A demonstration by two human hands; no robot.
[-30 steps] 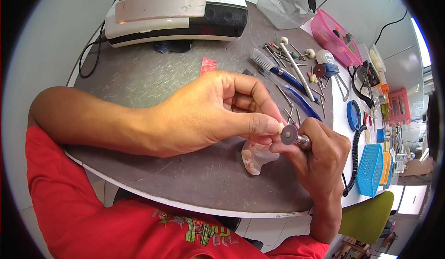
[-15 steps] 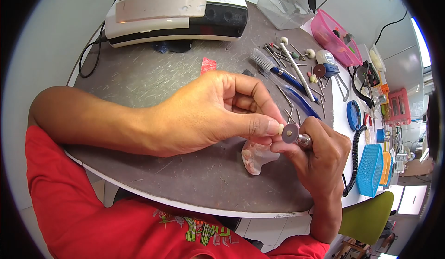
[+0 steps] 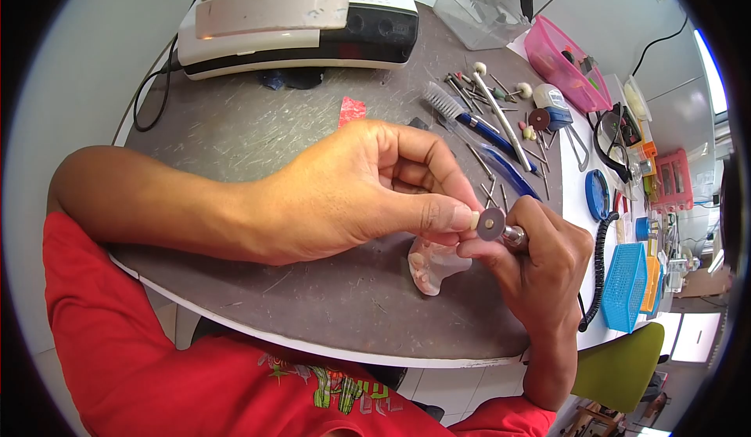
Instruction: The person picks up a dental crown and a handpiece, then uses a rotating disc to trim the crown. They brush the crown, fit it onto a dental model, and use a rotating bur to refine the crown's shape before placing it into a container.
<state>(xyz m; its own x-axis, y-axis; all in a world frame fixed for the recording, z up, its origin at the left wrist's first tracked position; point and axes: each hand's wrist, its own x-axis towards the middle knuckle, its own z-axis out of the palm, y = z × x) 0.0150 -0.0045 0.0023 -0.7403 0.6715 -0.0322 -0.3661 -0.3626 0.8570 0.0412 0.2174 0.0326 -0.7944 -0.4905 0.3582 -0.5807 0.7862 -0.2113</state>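
My left hand [image 3: 352, 190] pinches a tiny white tooth [image 3: 474, 218] between thumb and forefinger. My right hand [image 3: 540, 269] grips a metal handpiece [image 3: 512, 237] whose grey grinding disc [image 3: 490, 223] touches the tooth. Just below both hands, a pink and clear denture piece [image 3: 430, 266] with white teeth lies on the grey round table [image 3: 258, 136].
Beyond my hands lie several burs and rods [image 3: 489, 97], a brush [image 3: 446, 102] and blue-handled tools [image 3: 501, 151]. A white and black machine [image 3: 297, 14] stands at the back. A pink tray [image 3: 563, 61], blue basket [image 3: 623, 287] and coiled black cord [image 3: 598, 269] are on the right.
The grinding disc has crept slightly up and closer against the tooth; both hands otherwise hold their place.
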